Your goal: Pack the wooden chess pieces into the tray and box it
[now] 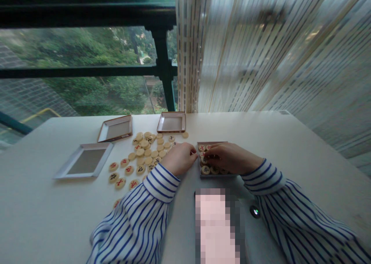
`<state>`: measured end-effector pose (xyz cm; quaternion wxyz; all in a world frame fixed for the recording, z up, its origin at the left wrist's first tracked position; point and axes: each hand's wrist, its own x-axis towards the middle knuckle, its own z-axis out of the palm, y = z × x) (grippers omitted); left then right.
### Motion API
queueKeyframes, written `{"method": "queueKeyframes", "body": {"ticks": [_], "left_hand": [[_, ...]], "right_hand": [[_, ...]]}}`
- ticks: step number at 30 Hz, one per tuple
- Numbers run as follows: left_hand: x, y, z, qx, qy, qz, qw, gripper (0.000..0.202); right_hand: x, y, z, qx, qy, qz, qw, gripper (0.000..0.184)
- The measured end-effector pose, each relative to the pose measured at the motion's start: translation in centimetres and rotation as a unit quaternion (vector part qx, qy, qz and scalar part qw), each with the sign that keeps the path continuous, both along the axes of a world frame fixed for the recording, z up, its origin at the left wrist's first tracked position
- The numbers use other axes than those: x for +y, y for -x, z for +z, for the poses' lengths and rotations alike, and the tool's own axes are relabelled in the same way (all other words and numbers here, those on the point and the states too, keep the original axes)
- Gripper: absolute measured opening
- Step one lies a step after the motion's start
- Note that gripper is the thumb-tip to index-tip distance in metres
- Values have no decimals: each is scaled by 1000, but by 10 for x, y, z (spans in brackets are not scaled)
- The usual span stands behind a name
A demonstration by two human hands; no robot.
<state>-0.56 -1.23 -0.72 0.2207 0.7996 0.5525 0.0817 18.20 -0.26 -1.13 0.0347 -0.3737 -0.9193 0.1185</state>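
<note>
My right hand reaches over a shallow box with Chinese chess pieces set in rows. Its fingers are closed on a Chinese chess piece at the box's left side and hide part of the contents. Just left of the box, my left hand hovers with its fingers curled together. Whatever those fingers hold, if anything, is hidden. Loose round wooden pieces lie in a pile beyond and left of my left hand, some with red or black characters showing. A few pieces lie beside my left sleeve.
Three shallow trays or lids stand on the white table: a white-rimmed one, a brown-edged one and another near the window. A phone-like object with a blurred screen and a small black device lie in front.
</note>
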Motion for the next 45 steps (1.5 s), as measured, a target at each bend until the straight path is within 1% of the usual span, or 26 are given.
{"method": "queueKeyframes", "body": {"ticks": [15,27,32,35,38,42,45], "left_hand": [[0,0,1,14,-9,-11,1000,29],[1,1,-1,21,-11,-7,1000,30],[0,0,0,24,-8,-9,1000,29],[0,0,2,22,-4,2,1000,29],[1,1,5,8,-19,11,1000,29],[1,5,9,-17,-62,26,998,28],[2,10,14,-45,-85,57,994,28]], "right_hand": [[-3,4,7,-21,9,-3,1000,21],[-4,5,9,-24,12,-4,1000,21],[-4,4,10,-20,6,0,1000,19],[-4,2,13,-14,-16,-6,1000,18],[-4,0,17,21,-71,-42,996,20],[-5,-1,23,102,-147,-108,978,20],[-7,0,25,140,-167,-126,968,20]]}}
